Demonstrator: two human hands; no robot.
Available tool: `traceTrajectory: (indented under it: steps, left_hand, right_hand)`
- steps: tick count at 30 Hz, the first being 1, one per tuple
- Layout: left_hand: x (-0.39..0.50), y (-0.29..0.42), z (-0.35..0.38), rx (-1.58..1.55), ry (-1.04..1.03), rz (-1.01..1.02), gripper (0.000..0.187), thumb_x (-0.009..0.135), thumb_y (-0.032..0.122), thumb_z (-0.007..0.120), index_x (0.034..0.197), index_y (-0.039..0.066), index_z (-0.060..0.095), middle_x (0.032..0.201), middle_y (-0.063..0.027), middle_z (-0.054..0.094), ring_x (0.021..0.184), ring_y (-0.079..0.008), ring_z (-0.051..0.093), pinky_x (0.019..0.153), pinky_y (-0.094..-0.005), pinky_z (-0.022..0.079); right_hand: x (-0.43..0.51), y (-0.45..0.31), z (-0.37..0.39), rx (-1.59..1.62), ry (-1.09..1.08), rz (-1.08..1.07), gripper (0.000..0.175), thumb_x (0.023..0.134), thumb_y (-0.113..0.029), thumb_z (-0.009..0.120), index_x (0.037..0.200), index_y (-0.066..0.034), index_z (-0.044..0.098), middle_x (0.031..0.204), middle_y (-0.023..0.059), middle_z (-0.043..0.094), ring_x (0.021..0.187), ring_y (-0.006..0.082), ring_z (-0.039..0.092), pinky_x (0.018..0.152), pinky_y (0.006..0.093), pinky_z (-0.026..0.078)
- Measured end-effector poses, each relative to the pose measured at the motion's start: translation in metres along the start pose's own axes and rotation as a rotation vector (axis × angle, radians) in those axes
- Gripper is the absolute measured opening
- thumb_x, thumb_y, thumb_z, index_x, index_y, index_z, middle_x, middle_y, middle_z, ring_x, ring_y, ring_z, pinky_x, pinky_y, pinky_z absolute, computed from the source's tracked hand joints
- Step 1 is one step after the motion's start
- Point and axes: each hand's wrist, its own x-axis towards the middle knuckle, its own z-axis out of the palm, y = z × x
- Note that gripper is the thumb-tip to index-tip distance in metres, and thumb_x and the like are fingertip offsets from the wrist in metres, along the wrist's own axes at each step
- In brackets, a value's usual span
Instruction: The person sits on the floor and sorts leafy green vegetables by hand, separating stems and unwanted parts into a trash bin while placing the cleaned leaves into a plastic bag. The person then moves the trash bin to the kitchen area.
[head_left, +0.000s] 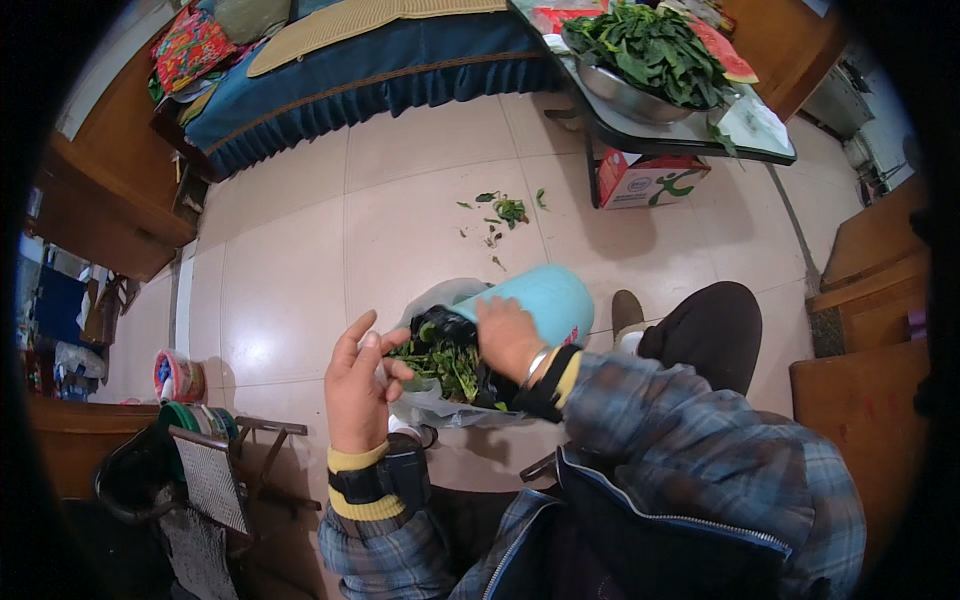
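Observation:
My left hand (363, 382) is raised at the left edge of a clear plastic bag (442, 291), its fingers spread and nothing visible in them. Inside the bag's opening lie leafy green stems (442, 367) with black plastic (444, 324) around them. A light blue container (544, 300), apparently plastic, lies tilted against the bag and bears small red writing. My right hand (510, 337) is at the container's near edge, over the right side of the greens. Its fingertips are hidden from view, so what they grip is unclear.
Leaf scraps (510, 211) lie on the tiled floor (285, 300). A table (772, 154) at top right carries a metal bowl (637, 97) of leafy greens and cut watermelon (724, 52), with a red-and-white box (651, 180) underneath. A folding stool (206, 476) and pink bucket (180, 375) stand left.

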Motion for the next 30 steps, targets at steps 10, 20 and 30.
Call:
traceTrajectory:
  steps: [10, 20, 30]
  left_hand:
    - [-0.007, 0.023, -0.044, 0.035, 0.131, 0.074, 0.052, 0.099, 0.03, 0.049, 0.138, 0.0, 0.035, 0.108, -0.0181, 0.063, 0.068, -0.011, 0.057, 0.052, -0.0189, 0.043]
    - [0.002, 0.04, -0.034, 0.056, 0.284, 0.338, 0.05, 0.101, 0.029, 0.046, 0.141, 0.002, 0.034, 0.112, -0.0206, 0.061, 0.078, -0.0129, 0.061, 0.07, -0.0248, 0.049]
    - [0.002, 0.056, -0.056, 0.21, 0.511, 0.59, 0.063, 0.099, 0.038, 0.042, 0.149, 0.008, 0.018, 0.145, -0.021, 0.036, 0.108, -0.0151, 0.054, 0.09, -0.0268, 0.047]
  right_hand:
    - [0.023, 0.295, -0.054, 0.059, 0.131, 0.262, 0.02, 0.074, -0.01, 0.055, 0.087, -0.0016, 0.068, 0.088, 0.0248, 0.065, 0.088, 0.0439, 0.061, 0.08, 0.0491, 0.048]
    - [-0.014, 0.528, -0.037, -0.669, -0.225, 0.455, 0.019, 0.078, -0.016, 0.06, 0.088, -0.0039, 0.071, 0.088, 0.0182, 0.069, 0.082, 0.0343, 0.067, 0.076, 0.0423, 0.052]
    - [0.064, 0.247, -0.07, 0.454, 0.543, -0.068, 0.04, 0.085, -0.007, 0.056, 0.125, -0.0024, 0.053, 0.124, 0.0175, 0.056, 0.115, 0.0331, 0.053, 0.098, 0.0391, 0.042]
